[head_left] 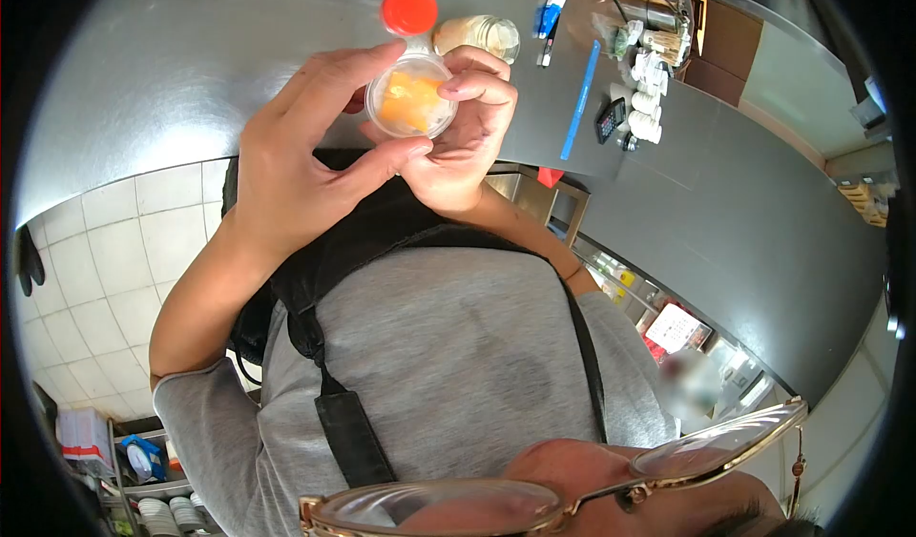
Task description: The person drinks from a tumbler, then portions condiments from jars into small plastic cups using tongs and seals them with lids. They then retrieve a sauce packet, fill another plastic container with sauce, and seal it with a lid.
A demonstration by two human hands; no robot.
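Note:
My left hand (296, 146) grips the rim of a small clear plastic cup (370, 113) between thumb and fingers. Yellow-orange pieces (412, 101) are inside the cup. My right hand (468, 136) supports the same cup from the right, palm turned up and fingers curled around its side. Whether a clear lid covers the cup, I cannot tell. Just beyond it are a round red lid (408, 10) and a clear glass jar (491, 39) with pale contents, partly hidden by my right fingers.
On the grey metal counter (219, 51) to the right lie a blue-and-white packet (551, 14), a blue strip (580, 100) and a black calculator (611, 119). White cups (645, 117) stand beside them. Shelves (157, 487) with stacked items are at the lower left.

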